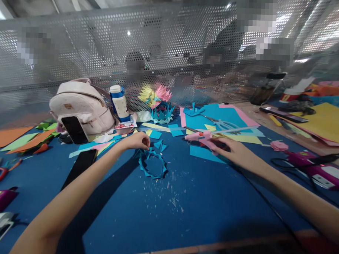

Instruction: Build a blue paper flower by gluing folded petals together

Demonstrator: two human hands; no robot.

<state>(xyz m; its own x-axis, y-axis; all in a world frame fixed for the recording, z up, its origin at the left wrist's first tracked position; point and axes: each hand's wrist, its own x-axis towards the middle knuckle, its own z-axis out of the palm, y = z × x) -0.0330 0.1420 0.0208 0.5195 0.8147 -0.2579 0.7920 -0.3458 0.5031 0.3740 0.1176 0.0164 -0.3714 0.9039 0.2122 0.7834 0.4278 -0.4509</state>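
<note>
Glue gun [201, 137] gripped in right hand [232, 150]; left hand [136, 140] curled narrow, hold unclear; blue ring [153, 176] beside left hand.

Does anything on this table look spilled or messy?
Slightly: tiny pale scraps lie strewn on the blue tabletop, on the near side of the blue paper ring. They look like loose litter beside the larger papers. Nothing looks clearly damaged.

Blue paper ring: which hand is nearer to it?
Left. The left hand is by the far side of the blue paper ring; the right hand is farther right, holding the pink glue gun.
</note>
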